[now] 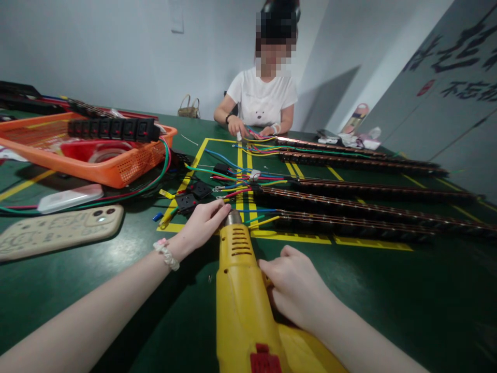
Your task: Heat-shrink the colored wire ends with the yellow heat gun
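A yellow heat gun (pixel 240 290) points away from me, its metal nozzle (pixel 233 217) towards the wires. My right hand (pixel 295 285) is closed around its handle. Just left of the nozzle, my left hand (pixel 204 225) is closed in a pinch at the end of a blue wire (pixel 260 211); the nozzle partly hides the fingertips. Green and yellow wires (pixel 266 223) run beside it from the nearest long black socket strip (pixel 349 225) with copper bars. Small black sockets (pixel 187 203) lie beyond my left hand.
More strips with coloured wires (pixel 368 199) lie across the green table (pixel 388 290), marked with yellow tape (pixel 295 238). At left are an orange basket (pixel 128 173), a clear plastic case (pixel 72 198) and a phone (pixel 62 230). Opposite, a co-worker (pixel 264 98) handles wires.
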`<state>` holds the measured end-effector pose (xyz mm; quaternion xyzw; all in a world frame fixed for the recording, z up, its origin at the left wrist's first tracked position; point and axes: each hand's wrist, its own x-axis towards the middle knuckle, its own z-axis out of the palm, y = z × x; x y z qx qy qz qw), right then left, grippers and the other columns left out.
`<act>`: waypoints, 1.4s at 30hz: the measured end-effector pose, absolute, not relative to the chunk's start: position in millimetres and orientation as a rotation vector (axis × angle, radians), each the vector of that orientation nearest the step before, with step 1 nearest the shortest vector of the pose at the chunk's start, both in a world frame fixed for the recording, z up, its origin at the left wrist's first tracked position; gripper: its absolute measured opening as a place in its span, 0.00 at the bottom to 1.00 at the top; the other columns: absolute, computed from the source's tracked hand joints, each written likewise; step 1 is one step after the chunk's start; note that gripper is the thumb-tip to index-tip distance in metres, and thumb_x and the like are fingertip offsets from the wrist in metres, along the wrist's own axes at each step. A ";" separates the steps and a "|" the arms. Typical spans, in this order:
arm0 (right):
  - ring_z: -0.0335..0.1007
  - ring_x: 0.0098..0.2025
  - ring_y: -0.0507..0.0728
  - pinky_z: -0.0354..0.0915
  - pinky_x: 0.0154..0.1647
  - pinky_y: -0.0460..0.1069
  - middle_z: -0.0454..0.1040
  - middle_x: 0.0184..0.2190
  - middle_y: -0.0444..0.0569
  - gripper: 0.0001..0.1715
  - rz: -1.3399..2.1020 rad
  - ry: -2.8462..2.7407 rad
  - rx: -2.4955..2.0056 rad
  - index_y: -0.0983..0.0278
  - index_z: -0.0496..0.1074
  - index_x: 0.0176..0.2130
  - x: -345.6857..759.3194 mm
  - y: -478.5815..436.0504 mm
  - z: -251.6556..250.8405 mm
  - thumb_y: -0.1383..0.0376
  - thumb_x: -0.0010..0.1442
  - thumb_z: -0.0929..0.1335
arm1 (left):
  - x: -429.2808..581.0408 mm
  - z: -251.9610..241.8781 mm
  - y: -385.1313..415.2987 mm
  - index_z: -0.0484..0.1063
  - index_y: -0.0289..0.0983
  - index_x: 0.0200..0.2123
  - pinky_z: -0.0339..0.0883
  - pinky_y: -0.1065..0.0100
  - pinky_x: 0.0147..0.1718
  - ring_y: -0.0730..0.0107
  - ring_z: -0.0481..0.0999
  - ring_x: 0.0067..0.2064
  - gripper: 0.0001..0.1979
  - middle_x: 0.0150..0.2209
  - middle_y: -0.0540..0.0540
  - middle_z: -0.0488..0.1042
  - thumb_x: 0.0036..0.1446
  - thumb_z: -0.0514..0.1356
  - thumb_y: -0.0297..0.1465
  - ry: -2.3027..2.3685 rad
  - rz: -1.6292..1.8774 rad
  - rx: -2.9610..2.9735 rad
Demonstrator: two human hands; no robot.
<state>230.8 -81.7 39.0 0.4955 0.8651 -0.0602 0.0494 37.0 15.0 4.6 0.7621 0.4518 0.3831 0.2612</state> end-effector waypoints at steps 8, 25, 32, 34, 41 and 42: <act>0.57 0.23 0.49 0.47 0.35 0.48 0.73 0.25 0.44 0.11 -0.240 2.629 1.585 0.65 0.66 0.28 242.9 -84.1 38.5 0.75 0.45 0.59 | 36.7 3.9 14.7 0.62 0.32 0.26 0.52 0.76 0.25 0.81 0.59 0.26 0.22 0.23 0.51 0.63 0.59 0.45 0.44 1.222 0.999 2.066; 0.60 0.29 0.54 0.49 0.31 0.46 0.72 0.24 0.44 0.14 -0.157 2.496 1.899 0.62 0.70 0.30 292.8 -95.4 42.9 0.75 0.50 0.59 | 35.6 3.3 14.1 0.67 0.32 0.29 0.58 0.76 0.29 0.78 0.67 0.29 0.22 0.28 0.48 0.71 0.59 0.46 0.43 1.182 0.998 2.053; 0.62 0.33 0.54 0.53 0.31 0.46 0.70 0.26 0.46 0.12 -0.200 2.478 1.970 0.63 0.70 0.33 299.4 -94.8 43.8 0.72 0.52 0.60 | 35.9 3.8 14.9 0.66 0.32 0.27 0.58 0.75 0.29 0.78 0.67 0.29 0.21 0.28 0.48 0.71 0.60 0.46 0.43 1.174 1.001 2.062; 0.62 0.36 0.54 0.56 0.34 0.47 0.70 0.30 0.47 0.11 -0.303 2.519 1.963 0.62 0.70 0.35 299.8 -93.9 43.9 0.71 0.53 0.61 | 35.8 2.9 15.1 0.65 0.32 0.26 0.58 0.75 0.29 0.78 0.68 0.29 0.21 0.28 0.48 0.72 0.60 0.45 0.43 1.168 1.008 2.056; 0.59 0.51 0.57 0.57 0.53 0.53 0.67 0.48 0.46 0.23 -0.261 2.645 1.880 0.58 0.65 0.50 319.3 -101.1 57.8 0.65 0.53 0.64 | 36.6 0.3 15.1 0.64 0.33 0.26 0.60 0.75 0.31 0.77 0.69 0.31 0.23 0.29 0.47 0.71 0.61 0.42 0.43 1.124 1.043 2.029; 0.60 0.51 0.57 0.57 0.53 0.55 0.67 0.48 0.46 0.22 -0.163 2.670 1.891 0.57 0.65 0.50 321.9 -105.7 60.6 0.64 0.54 0.64 | 36.8 0.3 15.1 0.64 0.33 0.26 0.60 0.74 0.31 0.77 0.69 0.31 0.23 0.29 0.48 0.71 0.61 0.42 0.43 1.122 1.045 2.026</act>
